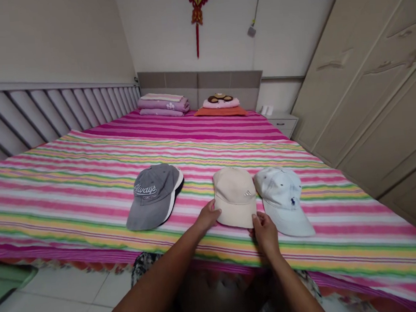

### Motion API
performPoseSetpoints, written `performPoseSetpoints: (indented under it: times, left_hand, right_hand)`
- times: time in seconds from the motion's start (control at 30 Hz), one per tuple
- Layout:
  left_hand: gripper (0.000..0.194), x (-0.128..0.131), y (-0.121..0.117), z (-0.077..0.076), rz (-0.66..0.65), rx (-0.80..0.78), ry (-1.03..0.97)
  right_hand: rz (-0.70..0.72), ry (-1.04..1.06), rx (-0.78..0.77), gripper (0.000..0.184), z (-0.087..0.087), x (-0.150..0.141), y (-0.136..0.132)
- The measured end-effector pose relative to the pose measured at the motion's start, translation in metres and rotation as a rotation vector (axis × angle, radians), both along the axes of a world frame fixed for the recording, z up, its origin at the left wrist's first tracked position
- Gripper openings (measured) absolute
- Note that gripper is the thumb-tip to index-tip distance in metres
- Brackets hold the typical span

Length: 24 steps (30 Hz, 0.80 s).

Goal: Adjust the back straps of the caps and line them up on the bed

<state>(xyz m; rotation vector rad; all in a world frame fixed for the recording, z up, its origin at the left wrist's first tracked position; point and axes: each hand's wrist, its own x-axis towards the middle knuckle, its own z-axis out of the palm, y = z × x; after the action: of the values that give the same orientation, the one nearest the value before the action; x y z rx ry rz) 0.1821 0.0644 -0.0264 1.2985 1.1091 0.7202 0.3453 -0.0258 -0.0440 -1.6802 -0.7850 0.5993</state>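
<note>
A beige baseball cap (235, 192) lies on the striped bed cover, its brim toward me. My left hand (208, 216) grips the left edge of that brim. On the brim's right corner, my right hand (264, 231) is closed, thumb on top and fingers partly hidden below. Close by on the right lies a pale blue cap (280, 193) with a small dark logo, its brim angled to the lower right. Farther left rests a grey cap (153, 197) with white lettering and a white-edged brim.
The striped cover (87, 186) spreads over the bed. Folded bedding (163, 104) and an orange pillow (220, 111) lie by the headboard (172, 84). A wardrobe (369, 79) and a nightstand (281, 123) stand right. A green stool (9, 280) is at the lower left.
</note>
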Motion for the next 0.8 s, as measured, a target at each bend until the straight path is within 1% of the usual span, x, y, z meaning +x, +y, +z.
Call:
performPoseSetpoints:
  times: [0.1, 0.2, 0.33, 0.53, 0.67, 0.8]
  left_hand:
    - [0.055, 0.0, -0.002, -0.002, -0.032, 0.052, 0.044]
    - [0.052, -0.002, -0.004, -0.004, -0.037, 0.113, 0.082]
    - [0.046, -0.006, -0.008, -0.004, -0.017, 0.203, 0.129]
    - [0.04, -0.008, -0.012, 0.001, 0.002, 0.331, 0.217]
    - [0.041, -0.008, -0.014, 0.002, 0.025, 0.402, 0.298]
    - [0.051, -0.007, -0.017, -0.001, 0.061, 0.428, 0.359]
  right_hand:
    - [-0.019, -0.159, -0.003, 0.043, 0.006, 0.001, -0.004]
    - [-0.007, -0.272, -0.01, 0.044, 0.008, 0.0, -0.007]
    - [0.009, -0.377, -0.007, 0.046, 0.005, -0.003, -0.01]
    - [-0.021, -0.49, 0.031, 0.049, 0.0, -0.008, -0.014]
    - [0.003, -0.528, 0.055, 0.049, -0.003, -0.011, -0.017]
    - [0.036, -0.553, 0.082, 0.052, -0.005, -0.014, -0.018]
